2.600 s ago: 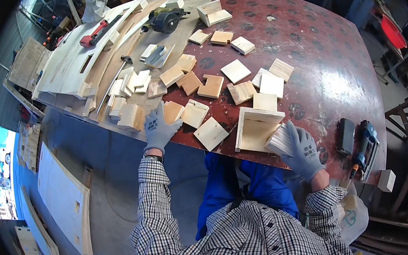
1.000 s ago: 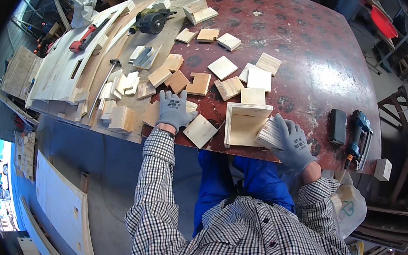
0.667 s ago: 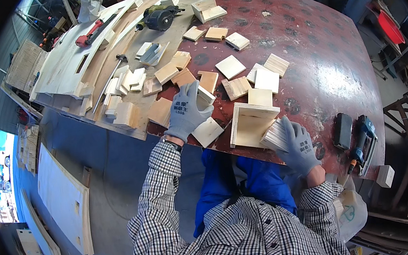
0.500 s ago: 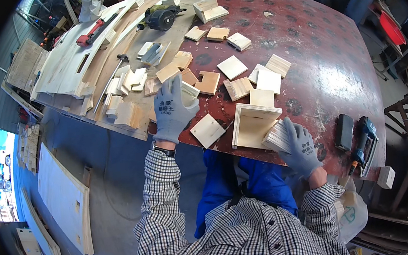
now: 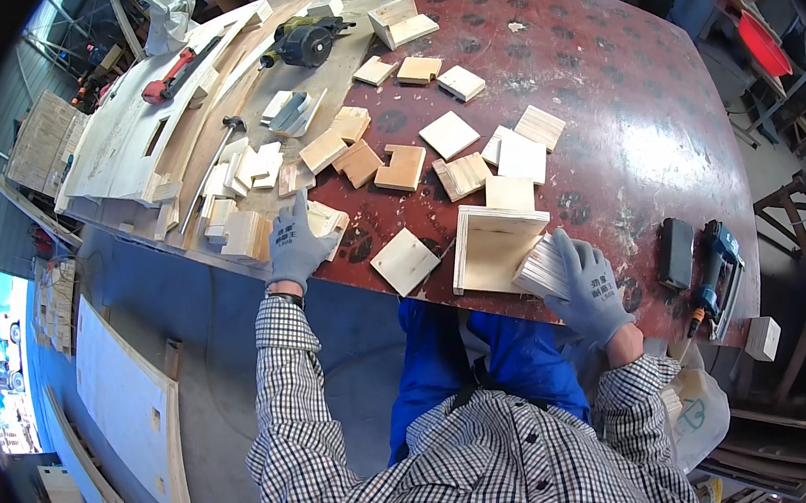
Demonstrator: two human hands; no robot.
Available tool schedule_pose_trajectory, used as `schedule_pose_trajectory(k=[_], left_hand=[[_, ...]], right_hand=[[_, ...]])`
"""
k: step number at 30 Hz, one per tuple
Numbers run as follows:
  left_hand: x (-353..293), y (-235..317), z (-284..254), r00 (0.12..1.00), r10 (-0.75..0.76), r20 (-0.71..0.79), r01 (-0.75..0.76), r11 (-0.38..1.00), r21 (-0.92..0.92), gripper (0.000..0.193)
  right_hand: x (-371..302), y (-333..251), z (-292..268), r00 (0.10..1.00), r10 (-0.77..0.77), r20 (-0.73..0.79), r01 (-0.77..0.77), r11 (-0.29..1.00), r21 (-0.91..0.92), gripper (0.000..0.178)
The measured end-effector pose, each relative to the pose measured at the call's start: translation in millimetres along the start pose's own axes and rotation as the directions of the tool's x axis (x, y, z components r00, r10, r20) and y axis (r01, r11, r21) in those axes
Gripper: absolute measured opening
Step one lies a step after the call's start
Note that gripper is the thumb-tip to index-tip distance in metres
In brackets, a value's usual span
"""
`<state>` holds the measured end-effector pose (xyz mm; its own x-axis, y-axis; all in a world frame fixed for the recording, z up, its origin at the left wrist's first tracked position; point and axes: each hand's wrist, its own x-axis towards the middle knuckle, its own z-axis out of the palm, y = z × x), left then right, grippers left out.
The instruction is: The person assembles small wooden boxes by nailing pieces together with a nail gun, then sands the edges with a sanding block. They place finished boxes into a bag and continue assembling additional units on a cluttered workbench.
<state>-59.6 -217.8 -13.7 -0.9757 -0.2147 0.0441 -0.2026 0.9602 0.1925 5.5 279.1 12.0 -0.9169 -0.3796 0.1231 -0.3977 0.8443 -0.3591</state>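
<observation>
My left hand [image 5: 297,244], in a grey glove, is at the near left edge of the table. A pale wooden block [image 5: 328,220] sits between its thumb and fingers, partly hidden by the glove. My right hand [image 5: 588,285], also gloved, grips a pale block with striped layers [image 5: 542,269]. That block leans at the open right side of a wooden box frame [image 5: 497,225], which stands by the near table edge. A square wooden piece [image 5: 405,262] lies flat left of the frame.
Several wooden squares and notched pieces [image 5: 401,167] are spread over the dark red table [image 5: 607,119]. A hammer [image 5: 233,124], a red tool [image 5: 169,77] and a dark power tool [image 5: 305,42] lie at the left. A nail gun [image 5: 717,267] and black case [image 5: 677,252] lie right.
My left hand has moved left and toward me, and the pale block beside its thumb has shifted with it. The right hand and its block stay against the frame.
</observation>
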Motion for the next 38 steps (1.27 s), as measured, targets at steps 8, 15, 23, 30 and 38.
schedule_pose_trajectory(k=[8, 15, 23, 30, 38], left_hand=[[2.5, 7.7, -14.7, 0.996, -0.015, 0.092, 0.012, 0.999, 0.033, 0.112], [1.1, 9.2, -17.9, 0.994, -0.025, 0.109, 0.024, 1.000, 0.010, 0.112], [-5.9, 7.1, -13.4, 0.999, 0.047, -0.022, -0.045, 0.993, 0.108, 0.114], [-22.4, 32.9, -20.1, 0.835, 0.284, -0.472, -0.227, 0.958, 0.174, 0.107], [-69.9, 84.5, 2.7, 0.738, 0.392, -0.550, -0.449, 0.893, 0.033, 0.095]], right_hand=[[-1.1, 1.7, 1.2, 1.000, -0.008, -0.010, 0.008, 1.000, -0.024, 0.102], [-0.2, 0.8, 0.7, 1.000, -0.008, 0.001, 0.008, 1.000, -0.024, 0.102], [0.1, 0.8, 0.1, 1.000, -0.004, 0.004, 0.004, 1.000, -0.015, 0.104], [-0.4, 1.5, 0.3, 1.000, 0.001, 0.002, -0.001, 1.000, -0.015, 0.104], [0.6, 1.7, 0.0, 1.000, -0.002, 0.014, 0.002, 1.000, -0.008, 0.105]])
